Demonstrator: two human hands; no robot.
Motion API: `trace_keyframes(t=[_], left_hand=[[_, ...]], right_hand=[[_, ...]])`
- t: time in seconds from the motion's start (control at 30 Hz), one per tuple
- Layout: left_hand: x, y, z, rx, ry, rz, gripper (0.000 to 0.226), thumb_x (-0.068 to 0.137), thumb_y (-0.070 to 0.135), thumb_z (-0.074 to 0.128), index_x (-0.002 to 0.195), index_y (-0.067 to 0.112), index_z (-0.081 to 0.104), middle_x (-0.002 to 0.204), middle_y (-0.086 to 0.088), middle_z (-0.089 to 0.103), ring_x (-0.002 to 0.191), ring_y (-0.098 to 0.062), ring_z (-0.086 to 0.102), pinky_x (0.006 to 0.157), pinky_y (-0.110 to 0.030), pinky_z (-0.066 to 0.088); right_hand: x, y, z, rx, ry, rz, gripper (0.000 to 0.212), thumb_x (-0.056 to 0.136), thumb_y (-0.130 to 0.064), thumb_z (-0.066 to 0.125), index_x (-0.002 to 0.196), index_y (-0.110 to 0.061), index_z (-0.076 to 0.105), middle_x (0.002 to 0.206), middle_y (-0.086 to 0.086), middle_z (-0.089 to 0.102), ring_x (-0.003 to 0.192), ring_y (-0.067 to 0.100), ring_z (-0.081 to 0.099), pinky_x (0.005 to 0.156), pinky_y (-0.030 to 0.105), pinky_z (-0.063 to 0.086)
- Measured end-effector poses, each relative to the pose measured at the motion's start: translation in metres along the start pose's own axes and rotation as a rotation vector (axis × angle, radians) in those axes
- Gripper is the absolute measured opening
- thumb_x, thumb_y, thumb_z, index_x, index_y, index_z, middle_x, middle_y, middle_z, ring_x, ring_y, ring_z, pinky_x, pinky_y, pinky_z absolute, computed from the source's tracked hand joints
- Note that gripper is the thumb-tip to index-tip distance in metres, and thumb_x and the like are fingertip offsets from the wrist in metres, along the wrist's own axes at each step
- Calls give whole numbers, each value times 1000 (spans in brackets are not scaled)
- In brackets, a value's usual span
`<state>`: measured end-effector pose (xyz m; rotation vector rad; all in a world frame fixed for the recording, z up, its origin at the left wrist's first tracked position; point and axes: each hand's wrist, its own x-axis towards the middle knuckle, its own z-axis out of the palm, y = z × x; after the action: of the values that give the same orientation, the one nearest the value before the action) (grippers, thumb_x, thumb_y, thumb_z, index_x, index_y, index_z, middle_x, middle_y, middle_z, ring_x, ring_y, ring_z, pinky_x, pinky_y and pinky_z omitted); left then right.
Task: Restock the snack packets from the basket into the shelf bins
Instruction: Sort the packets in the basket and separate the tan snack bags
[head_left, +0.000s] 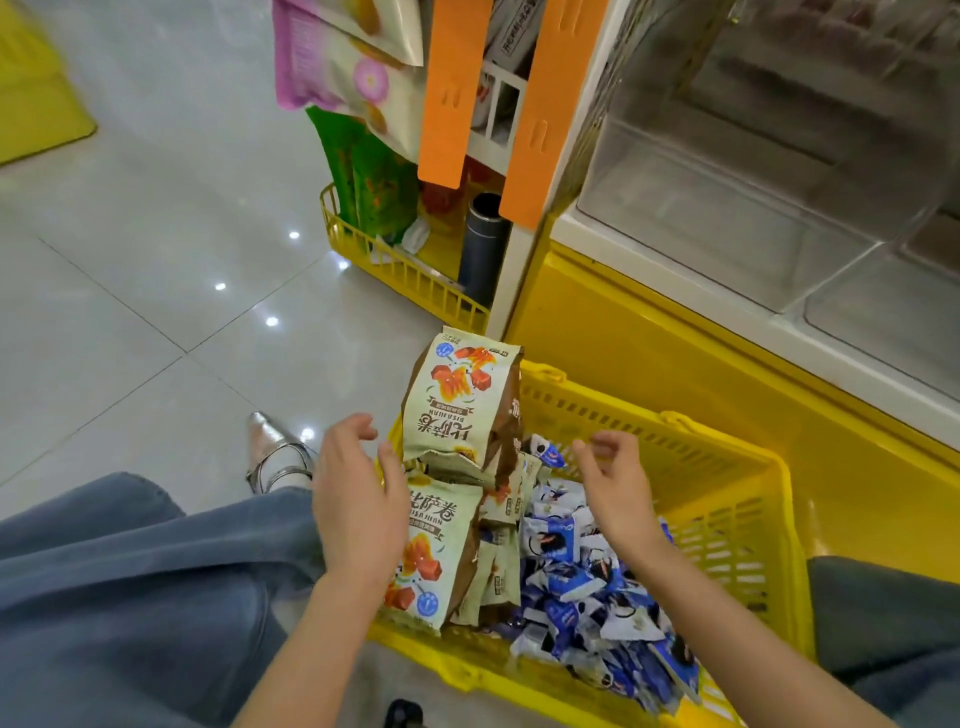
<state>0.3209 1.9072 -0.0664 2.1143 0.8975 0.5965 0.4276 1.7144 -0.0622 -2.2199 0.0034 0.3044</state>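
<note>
A yellow plastic basket (727, 467) sits on the floor in front of me. Its left side holds large beige snack bags: one upright bag (460, 400) and another beige bag (434, 551) below it. A heap of small blue-and-white packets (582, 587) fills the middle. My left hand (358, 499) hovers with loosely curled fingers beside the beige bags, thumb near the upright one, holding nothing. Above the blue packets, my right hand (615, 483) is relaxed and empty. Clear shelf bins (727, 208) stand at the upper right and look empty.
The shelf has a yellow base (649, 332). Two orange strips (452, 88) hang at the shelf end with snack bags (337, 67) beside them. A yellow rack (395, 270) on the floor holds green bags and a dark bottle (483, 249). My knees flank the basket.
</note>
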Motion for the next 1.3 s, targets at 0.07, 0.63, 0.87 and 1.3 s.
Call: trace_keyframes(t=[0.07,0.63,0.87,1.3], left_hand=[[-13,23,4,-60,-19,196,16,92,29,37,108,28,40,97,12,46,85,-7,51,65,-21,44],[-12,34,207,557,-747,419,41,96,29,45,131,10,37,132,-8,43,125,-22,37,107,-35,28],[-5,28,231,847,-718,637,42,91,35,51,126,13,44,122,-6,45,115,-23,38,99,-36,31],[3,21,243,950,-751,654,37,91,25,56,126,18,46,122,-1,54,115,-23,44,97,-37,29]], right_hand=[[-3,36,-17,-132,-69,9,39,91,-26,57,123,-8,43,111,3,55,91,6,54,71,13,40],[-7,175,-18,-528,-390,49,63,91,-44,55,143,-21,28,142,0,37,130,18,38,107,31,35],[25,181,-23,-362,-424,76,62,92,-37,55,145,-20,27,150,-1,31,135,21,34,110,36,32],[42,179,-23,-211,-338,241,48,84,-34,67,125,-16,49,119,8,60,94,22,58,77,31,47]])
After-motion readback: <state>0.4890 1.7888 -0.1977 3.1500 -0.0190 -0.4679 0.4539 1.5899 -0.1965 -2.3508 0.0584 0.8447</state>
